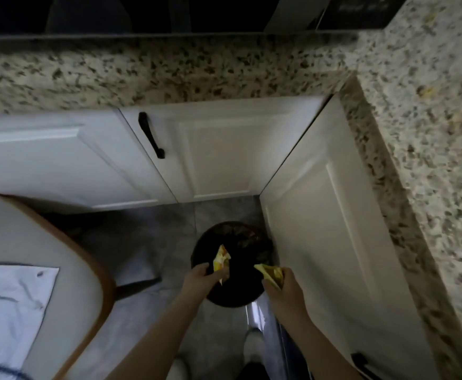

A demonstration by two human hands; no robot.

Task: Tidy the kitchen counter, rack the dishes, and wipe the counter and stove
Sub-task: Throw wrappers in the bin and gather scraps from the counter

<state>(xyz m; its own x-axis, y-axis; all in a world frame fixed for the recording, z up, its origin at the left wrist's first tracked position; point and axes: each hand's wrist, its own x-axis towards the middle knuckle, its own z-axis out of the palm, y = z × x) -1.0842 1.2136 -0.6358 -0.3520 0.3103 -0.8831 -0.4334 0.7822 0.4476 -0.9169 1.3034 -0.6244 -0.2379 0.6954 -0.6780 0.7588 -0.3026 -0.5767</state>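
Both arms down over the dark waste bin (234, 263) in the floor corner where the white cabinet doors (224, 152) meet. My left hand (201, 279) pinches a crumpled yellow-orange wrapper (221, 259); my right hand (286, 293) has its fingers curled round a second yellow wrapper (271, 272). Both scraps hang above the bin's mouth, so letting go should drop them inside. Bin sits close against the right cabinet; open floor lies left, toward the chair (59, 270). Granite counter (416, 133) shows yellow crumbs, unwiped.

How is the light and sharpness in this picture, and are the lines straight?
Head view: dim overall, the bin nearly black; motion blur smears the counter at right; the wide lens bends the cabinet edges; both hands stay fairly sharp.
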